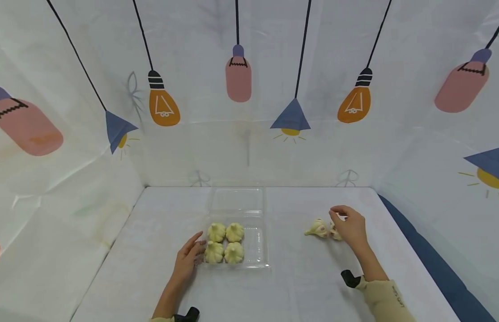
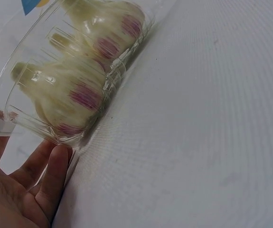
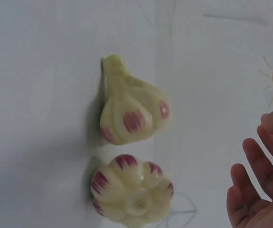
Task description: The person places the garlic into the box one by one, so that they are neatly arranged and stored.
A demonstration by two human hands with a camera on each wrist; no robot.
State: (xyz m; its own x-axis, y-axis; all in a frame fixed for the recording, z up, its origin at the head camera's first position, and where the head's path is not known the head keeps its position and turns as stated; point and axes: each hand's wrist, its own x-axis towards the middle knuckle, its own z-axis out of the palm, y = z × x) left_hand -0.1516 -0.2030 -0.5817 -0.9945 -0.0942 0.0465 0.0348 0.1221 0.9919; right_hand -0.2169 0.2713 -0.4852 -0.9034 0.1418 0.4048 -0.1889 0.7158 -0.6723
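Note:
A clear plastic box [image 1: 255, 250] stands left of the table's middle, with several garlic bulbs [image 1: 234, 233] in its left half. My left hand [image 1: 187, 256] touches the box's left side; in the left wrist view its fingers [image 2: 55, 173] rest against the box's lower edge, below a garlic bulb [image 2: 65, 92]. Over to the right, two garlic bulbs lie on the table, one on its side [image 3: 131, 111], the other [image 3: 134, 192] with its base toward the camera. My right hand [image 1: 351, 227] hovers above them, fingers loosely bent and holding nothing.
The box's transparent lid [image 1: 236, 200] lies folded back behind it. A white cloth covers the table [image 1: 152, 223], and white sheets printed with lamps [image 1: 239, 80] stand around its back and sides. Something blue [image 1: 426, 255] shows beyond the table's right edge.

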